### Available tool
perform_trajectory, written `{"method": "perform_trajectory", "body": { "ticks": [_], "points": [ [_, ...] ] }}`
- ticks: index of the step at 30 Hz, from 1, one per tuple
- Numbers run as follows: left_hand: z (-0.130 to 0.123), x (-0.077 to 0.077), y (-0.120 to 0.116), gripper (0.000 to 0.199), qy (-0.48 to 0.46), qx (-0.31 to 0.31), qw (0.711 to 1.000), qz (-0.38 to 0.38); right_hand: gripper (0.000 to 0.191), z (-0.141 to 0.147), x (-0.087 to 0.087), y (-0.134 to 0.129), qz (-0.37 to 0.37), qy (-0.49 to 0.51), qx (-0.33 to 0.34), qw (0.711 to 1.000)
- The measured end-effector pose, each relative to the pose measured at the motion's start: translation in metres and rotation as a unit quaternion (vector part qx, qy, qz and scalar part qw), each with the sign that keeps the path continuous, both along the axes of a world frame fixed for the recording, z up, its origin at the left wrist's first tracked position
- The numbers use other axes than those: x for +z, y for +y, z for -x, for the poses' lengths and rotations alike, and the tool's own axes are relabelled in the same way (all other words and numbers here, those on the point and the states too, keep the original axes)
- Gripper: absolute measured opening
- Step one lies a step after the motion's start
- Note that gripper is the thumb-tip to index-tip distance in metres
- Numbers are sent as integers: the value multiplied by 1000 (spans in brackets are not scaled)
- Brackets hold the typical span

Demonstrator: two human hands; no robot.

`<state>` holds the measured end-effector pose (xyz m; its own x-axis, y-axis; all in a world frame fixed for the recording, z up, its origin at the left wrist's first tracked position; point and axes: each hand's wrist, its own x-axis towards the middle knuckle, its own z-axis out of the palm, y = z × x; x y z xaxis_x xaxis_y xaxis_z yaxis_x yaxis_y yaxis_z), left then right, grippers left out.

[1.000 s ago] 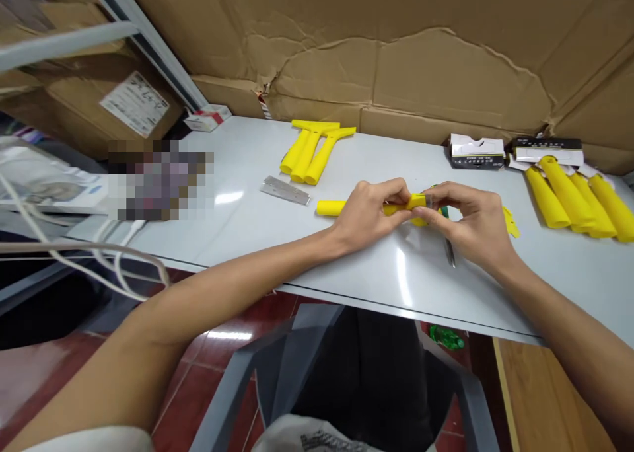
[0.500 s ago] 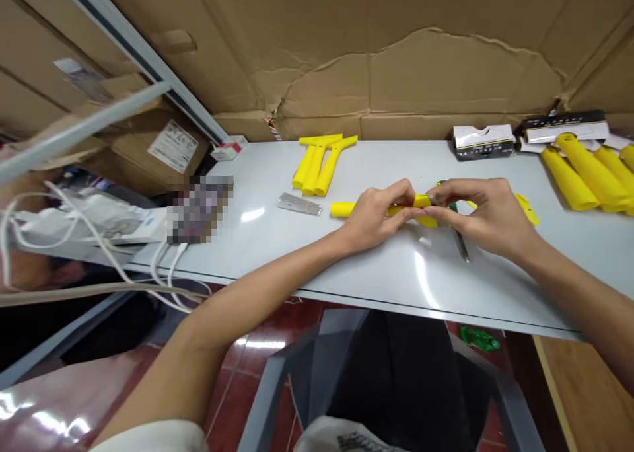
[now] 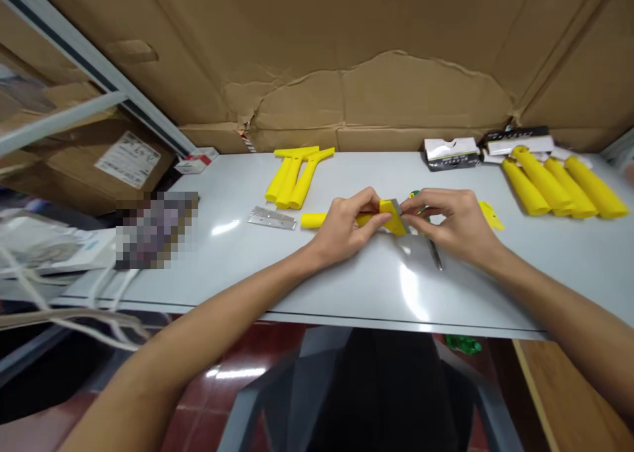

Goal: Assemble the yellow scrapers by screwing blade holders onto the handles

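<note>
In the head view my left hand (image 3: 347,224) is wrapped around the handle of a yellow scraper (image 3: 314,221), held sideways just above the table. Its flared head points right and carries a thin grey metal blade (image 3: 400,215) along the edge. The fingertips of my right hand (image 3: 453,224) pinch at that blade. Partly hidden under my right hand lies a screwdriver (image 3: 436,255), its metal shaft and a bit of green handle showing. Loose metal blades (image 3: 272,218) rest to the left of the scraper, and a small yellow piece (image 3: 490,215) lies right of my right hand.
Several yellow scraper handles (image 3: 298,178) lie at the back left, with more yellow handles (image 3: 559,181) at the back right beside black-and-white boxes (image 3: 450,154). White cables (image 3: 74,320) hang over the left edge of the table (image 3: 337,287). Cardboard (image 3: 297,102) stands behind.
The camera view has shifted, so everything sits further left. The scraper's head has turned and its grey blade edge now shows, with my right fingertips on it.
</note>
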<state>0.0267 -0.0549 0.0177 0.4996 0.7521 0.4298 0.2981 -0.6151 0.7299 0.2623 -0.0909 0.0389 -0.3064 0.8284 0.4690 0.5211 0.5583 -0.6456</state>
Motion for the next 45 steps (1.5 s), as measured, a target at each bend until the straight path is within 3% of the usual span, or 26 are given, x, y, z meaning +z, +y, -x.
{"method": "perform_trajectory", "body": {
  "ticks": [5,9,17,22,30,35,39,42,45],
  "points": [
    [5,6,6,13,32,-15,998,-43,17,-60,25,21,140,-111,-14,984],
    [9,5,9,17,40,-13,998,-42,16,-102,36,39,221,-291,27,930],
    [7,-1,7,18,18,-10,999,-38,15,-83,22,37,218,-340,-6,915],
    [6,-4,8,17,5,-6,1000,-12,16,-86,15,39,205,-372,-23,905],
    [5,-4,10,14,0,-11,1000,-29,17,-80,18,35,197,-391,-34,898],
    [5,-3,8,17,-12,2,1000,-17,23,-86,15,37,153,-353,17,923],
    [4,-5,4,18,-37,-32,998,-26,30,-72,20,31,116,-229,-21,966],
    [2,-10,-2,17,-62,-64,992,-91,33,-40,22,14,152,-22,-22,988],
    [0,-16,-7,14,-72,-97,972,-200,25,-12,21,-2,149,27,18,988]
  ]
}}
